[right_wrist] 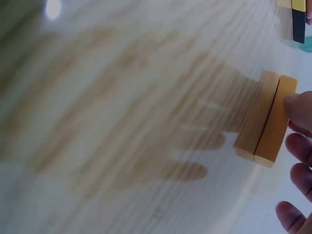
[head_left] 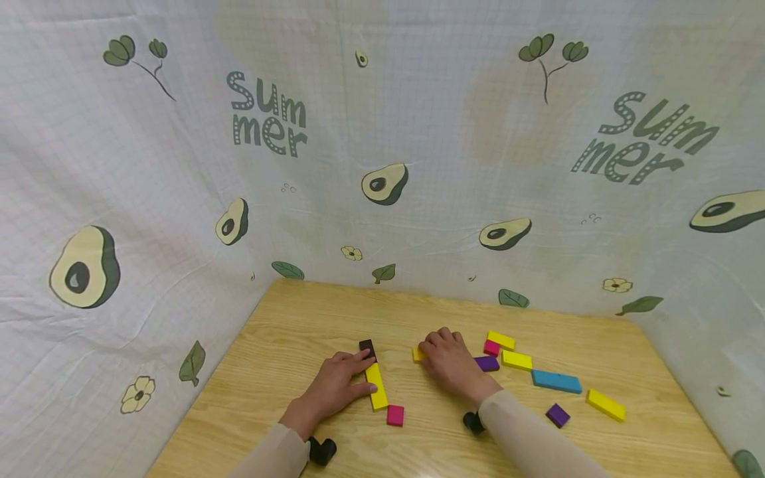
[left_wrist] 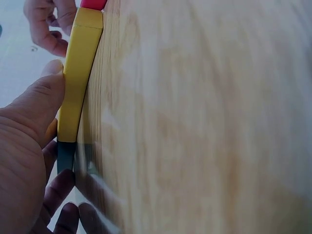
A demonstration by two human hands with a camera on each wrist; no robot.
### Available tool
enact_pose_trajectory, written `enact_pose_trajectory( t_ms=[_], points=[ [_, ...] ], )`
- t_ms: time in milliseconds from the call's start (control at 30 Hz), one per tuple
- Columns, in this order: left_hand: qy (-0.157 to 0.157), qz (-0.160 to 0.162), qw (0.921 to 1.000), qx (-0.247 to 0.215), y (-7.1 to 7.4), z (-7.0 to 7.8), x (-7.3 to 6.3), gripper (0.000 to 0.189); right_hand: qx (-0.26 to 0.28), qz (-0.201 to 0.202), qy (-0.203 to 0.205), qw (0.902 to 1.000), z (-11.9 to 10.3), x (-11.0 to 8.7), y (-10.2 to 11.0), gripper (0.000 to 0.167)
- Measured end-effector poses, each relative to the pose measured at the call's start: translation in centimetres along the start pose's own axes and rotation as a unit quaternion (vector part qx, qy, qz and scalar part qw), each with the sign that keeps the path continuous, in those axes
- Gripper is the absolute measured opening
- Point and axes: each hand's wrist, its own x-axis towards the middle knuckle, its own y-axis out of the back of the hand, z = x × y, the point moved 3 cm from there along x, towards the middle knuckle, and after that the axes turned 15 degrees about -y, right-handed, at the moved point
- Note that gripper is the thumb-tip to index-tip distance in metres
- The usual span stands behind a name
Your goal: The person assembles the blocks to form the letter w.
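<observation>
On the wooden table (head_left: 287, 338) a black block (head_left: 366, 345) and a long yellow block (head_left: 377, 386) lie end to end. A square pink block (head_left: 395, 415) sits by the yellow one's near end. My left hand (head_left: 335, 385) rests across this row, thumb on the yellow block and a finger on the black one, fingers fairly straight. To the right, my right hand (head_left: 448, 362) pinches an orange-yellow block (right_wrist: 276, 122), its thumb against the top face in the right wrist view. The other fingers curl apart beyond it. In the head view, that hand covers most of the block.
Right of my right hand lie a purple block (head_left: 487, 364), a small pink block (head_left: 492, 348), yellow blocks (head_left: 516, 360), a blue block (head_left: 556, 381) and a small purple block (head_left: 558, 415). A white patterned cloth (head_left: 442, 199) hangs behind and at both sides.
</observation>
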Motion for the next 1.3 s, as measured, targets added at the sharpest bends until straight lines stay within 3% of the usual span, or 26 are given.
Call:
enact_pose_trajectory(
  t_ms=[133, 233, 467, 667, 900, 1300],
  points=[
    [-0.002, 0.003, 1.0000, 0.002, 0.02, 0.05, -0.08, 0.061, 0.001, -0.010, 0.006, 0.9999, 0.13, -0.16, 0.18, 0.020],
    [-0.004, 0.004, 1.0000, 0.003, 0.04, 0.07, -0.12, 0.061, 0.004, -0.019, -0.005, 0.9998, 0.19, -0.30, 0.37, 0.027],
    [-0.005, 0.002, 1.0000, 0.004, 0.11, 0.04, -0.11, 0.061, 0.019, 0.015, -0.089, 0.9957, 0.12, -0.39, 0.48, 0.046],
    [-0.003, 0.000, 1.0000, 0.001, 0.06, 0.01, -0.12, 0.062, -0.025, 0.018, -0.136, 0.9902, 0.08, -0.51, -0.06, 0.059],
    [-0.003, -0.002, 1.0000, 0.000, 0.13, 0.08, -0.08, 0.062, -0.059, 0.009, -0.158, 0.9856, 0.21, -0.44, -0.30, 0.063],
    [-0.006, 0.003, 1.0000, -0.001, 0.10, 0.18, -0.12, 0.061, -0.036, 0.006, -0.173, 0.9843, 0.30, -0.43, -0.24, 0.059]
  ],
)
